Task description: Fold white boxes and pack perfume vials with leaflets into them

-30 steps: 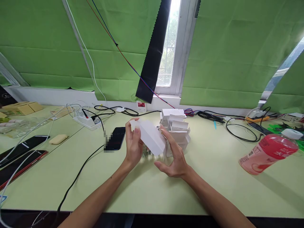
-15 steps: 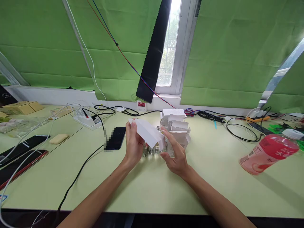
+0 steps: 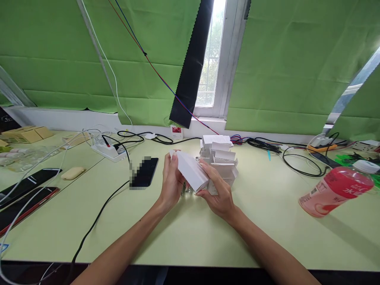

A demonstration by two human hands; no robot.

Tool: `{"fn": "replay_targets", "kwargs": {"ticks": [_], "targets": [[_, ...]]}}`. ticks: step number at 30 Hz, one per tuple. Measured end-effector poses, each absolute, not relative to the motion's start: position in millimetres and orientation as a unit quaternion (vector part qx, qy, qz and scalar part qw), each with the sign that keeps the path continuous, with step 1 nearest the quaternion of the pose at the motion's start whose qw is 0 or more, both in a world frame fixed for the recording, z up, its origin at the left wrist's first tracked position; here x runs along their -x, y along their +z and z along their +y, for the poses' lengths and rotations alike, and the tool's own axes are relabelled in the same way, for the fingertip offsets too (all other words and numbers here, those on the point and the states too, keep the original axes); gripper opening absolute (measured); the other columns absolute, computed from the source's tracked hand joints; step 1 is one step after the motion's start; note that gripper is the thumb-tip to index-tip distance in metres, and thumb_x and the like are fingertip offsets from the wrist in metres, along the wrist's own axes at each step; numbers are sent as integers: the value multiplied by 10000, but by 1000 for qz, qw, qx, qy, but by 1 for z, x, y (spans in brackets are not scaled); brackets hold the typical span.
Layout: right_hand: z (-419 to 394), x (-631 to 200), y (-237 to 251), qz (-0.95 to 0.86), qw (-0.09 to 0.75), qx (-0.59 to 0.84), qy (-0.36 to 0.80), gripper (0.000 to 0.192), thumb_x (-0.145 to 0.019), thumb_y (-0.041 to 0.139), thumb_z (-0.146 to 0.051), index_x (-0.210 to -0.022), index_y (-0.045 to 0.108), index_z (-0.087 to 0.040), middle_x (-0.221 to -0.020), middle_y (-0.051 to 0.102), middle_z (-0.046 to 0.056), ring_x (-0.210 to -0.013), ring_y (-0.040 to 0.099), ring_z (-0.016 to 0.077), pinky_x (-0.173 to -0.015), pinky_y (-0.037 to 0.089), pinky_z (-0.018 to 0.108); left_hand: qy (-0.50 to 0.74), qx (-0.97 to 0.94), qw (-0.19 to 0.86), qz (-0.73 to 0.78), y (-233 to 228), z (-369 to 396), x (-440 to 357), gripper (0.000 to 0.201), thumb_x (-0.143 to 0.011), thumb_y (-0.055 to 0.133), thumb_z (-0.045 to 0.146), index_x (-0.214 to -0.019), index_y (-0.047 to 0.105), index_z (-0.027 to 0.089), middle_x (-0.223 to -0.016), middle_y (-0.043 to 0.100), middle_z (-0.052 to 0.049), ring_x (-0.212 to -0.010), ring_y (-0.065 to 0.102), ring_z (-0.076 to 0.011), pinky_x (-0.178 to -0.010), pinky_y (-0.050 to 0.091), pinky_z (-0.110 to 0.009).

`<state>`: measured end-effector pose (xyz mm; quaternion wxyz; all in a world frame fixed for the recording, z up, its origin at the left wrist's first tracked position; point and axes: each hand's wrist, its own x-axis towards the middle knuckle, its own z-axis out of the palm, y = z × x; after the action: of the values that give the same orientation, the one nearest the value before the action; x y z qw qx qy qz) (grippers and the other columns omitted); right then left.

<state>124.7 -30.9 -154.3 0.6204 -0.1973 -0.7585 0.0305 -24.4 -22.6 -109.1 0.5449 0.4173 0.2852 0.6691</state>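
A small white carton (image 3: 191,169) is held tilted between both hands above the table. My left hand (image 3: 172,180) grips its left side, thumb on top. My right hand (image 3: 218,190) is closed around the lower right end, fingers against the end flap. Behind and below the carton, partly hidden, stand small shiny glass bottles (image 3: 187,189). Just right of them, past my right hand, several white cartons (image 3: 224,156) with raised flaps are grouped together.
A dark phone (image 3: 145,172) lies left of my hands, near a white power strip (image 3: 108,152) with cables. Two more phones and a yellow case (image 3: 73,173) are farther left. At the right stands a tilted pink drink bottle (image 3: 338,190). Cables (image 3: 264,144) run along the wall.
My right hand has pressed in the carton's end flap, so that end now looks closed. Both hands and the carton have shifted slightly; the left hand moved a little right.
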Motion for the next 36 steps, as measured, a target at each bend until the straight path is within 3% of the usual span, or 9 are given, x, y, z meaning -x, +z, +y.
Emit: {"fn": "replay_targets", "kwargs": {"ticks": [7,13,21,28,36], "targets": [[-30,-125,-155,-765,613,194,14,636,-991,594,-416,-1573,383,-273,-1502,558,157,-1401,533,322,-1083,536,527,646,-432,556,295,-111,-23,24,480,-857,657,654,-1119,549,267,-829,622,22,-505,565,-96,-452,494,-206],[-27,-125,-157,-770,610,187,10,594,-998,582,-418,-1552,423,-274,-1439,614,143,-1391,542,317,-1081,539,550,632,-448,560,293,-114,-21,26,484,-888,615,653,-1167,572,259,-802,621,17,-540,585,-110,-492,508,-214],[-28,-125,-157,-767,616,181,20,609,-1008,576,-378,-1576,382,-280,-1507,561,127,-1389,549,309,-1098,540,512,615,-487,552,282,-115,-21,28,497,-919,546,675,-1197,565,263,-897,667,-13,-554,598,-117,-448,470,-214],[-29,-125,-161,-759,624,186,11,633,-1023,550,-354,-1605,316,-271,-1531,529,138,-1373,566,299,-1051,578,485,621,-529,502,286,-120,-20,32,534,-898,601,656,-1255,589,258,-1046,682,-70,-767,685,-189,-466,486,-218],[-30,-126,-157,-775,600,198,-15,605,-1060,454,-343,-1622,233,-338,-1592,460,93,-1455,459,271,-1085,556,468,614,-536,499,294,-118,-20,33,531,-846,684,628,-1229,591,271,-916,624,-34,-619,624,-153,-388,484,-218]]}}
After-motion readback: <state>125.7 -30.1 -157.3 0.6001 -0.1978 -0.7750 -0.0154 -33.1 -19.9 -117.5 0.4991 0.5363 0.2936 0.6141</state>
